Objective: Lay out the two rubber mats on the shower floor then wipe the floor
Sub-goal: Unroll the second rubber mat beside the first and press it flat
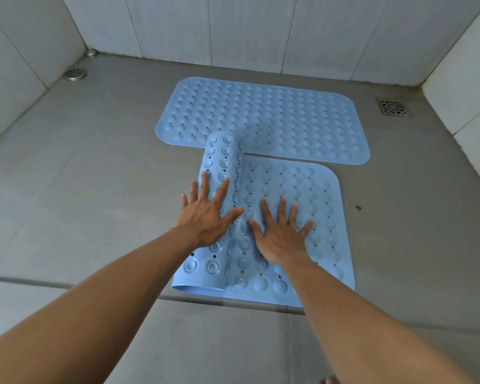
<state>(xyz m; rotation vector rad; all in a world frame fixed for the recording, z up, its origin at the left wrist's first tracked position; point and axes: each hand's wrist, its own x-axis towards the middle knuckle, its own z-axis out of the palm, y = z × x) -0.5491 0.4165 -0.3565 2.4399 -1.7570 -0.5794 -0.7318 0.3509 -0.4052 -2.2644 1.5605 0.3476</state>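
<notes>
Both your hands are open, fingers spread, pressing down on the nearer of two pale blue rubber mats on the grey shower floor (94,176). Your right hand (280,236) lies flat on the part of the near mat (311,206) that is already spread out, which extends to the right of that hand. Your left hand (205,217), just beside it, rests on top of the same mat's curled roll (222,159), whose suction cups face up. The roll's long axis runs straight away from you, from under your left wrist to well beyond your left fingertips, where its far end overlaps the near edge of the far mat (275,115). The curl will likely have to open leftward, onto bare floor left of your left hand, the hand better placed to push it. The far mat lies flat beyond both hands, its long side running left to right.
</notes>
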